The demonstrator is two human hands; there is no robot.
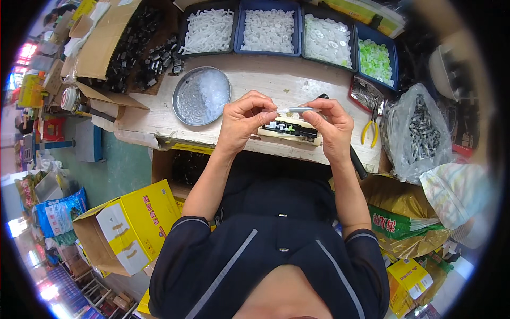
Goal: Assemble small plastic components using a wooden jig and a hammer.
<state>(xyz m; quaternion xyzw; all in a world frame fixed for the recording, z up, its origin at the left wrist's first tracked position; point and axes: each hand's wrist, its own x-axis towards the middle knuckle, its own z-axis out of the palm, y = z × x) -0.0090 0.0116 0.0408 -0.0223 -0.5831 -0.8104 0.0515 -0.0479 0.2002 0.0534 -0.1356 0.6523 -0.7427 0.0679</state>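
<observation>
Over the near edge of the workbench (255,80), my left hand (240,121) pinches a small whitish part (276,110) between thumb and fingers; its exact kind is too small to tell. My right hand (333,126) grips a slim grey metal rod (300,109) lengthwise, its left end close to the white part. Whether the two pieces touch is unclear. Just below both hands lies a cream-coloured holder (289,133) with a black mechanism and white and green gears in it. The fingers partly hide it.
Bins of white parts (268,31) and green parts (374,58) line the back. A round metal tray (183,101) sits left, beside a carton of black parts (127,53). Yellow-handled pliers (370,130) and a plastic bag of metal parts (419,127) are right. A black handle (358,162) overhangs the front edge.
</observation>
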